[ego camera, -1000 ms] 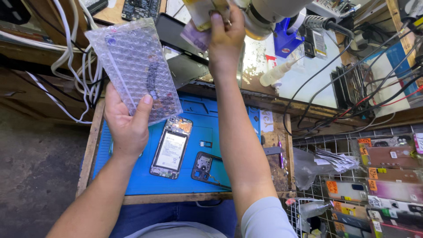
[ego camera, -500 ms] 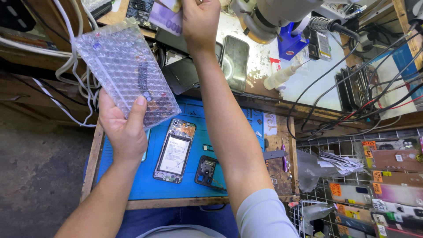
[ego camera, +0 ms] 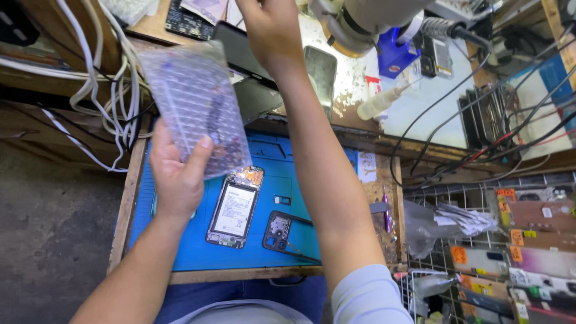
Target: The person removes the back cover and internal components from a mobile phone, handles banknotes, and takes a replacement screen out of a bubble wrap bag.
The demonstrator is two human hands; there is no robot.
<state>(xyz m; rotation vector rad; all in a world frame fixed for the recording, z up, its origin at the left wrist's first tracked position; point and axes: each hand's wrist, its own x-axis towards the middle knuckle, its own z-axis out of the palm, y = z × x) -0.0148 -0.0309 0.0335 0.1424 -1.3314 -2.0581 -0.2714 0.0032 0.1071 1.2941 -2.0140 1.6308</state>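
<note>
Head view: left hand [ego camera: 175, 180] grips a translucent bubble-wrap pouch [ego camera: 195, 105] with dark contents; right hand [ego camera: 273, 30] grip cannot be told.

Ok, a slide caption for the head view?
Left hand holds a bubble-wrap bag above an opened phone; right hand reaches away.

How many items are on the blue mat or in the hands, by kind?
Bubble-wrap pouch, gripped in the left hand: 1
Opened phone body with battery showing, on the blue mat: 1
Black camera-frame part, on the mat: 1
Right hand reaches to the back shelf; what it holds cannot be told.
Total: 3
</note>
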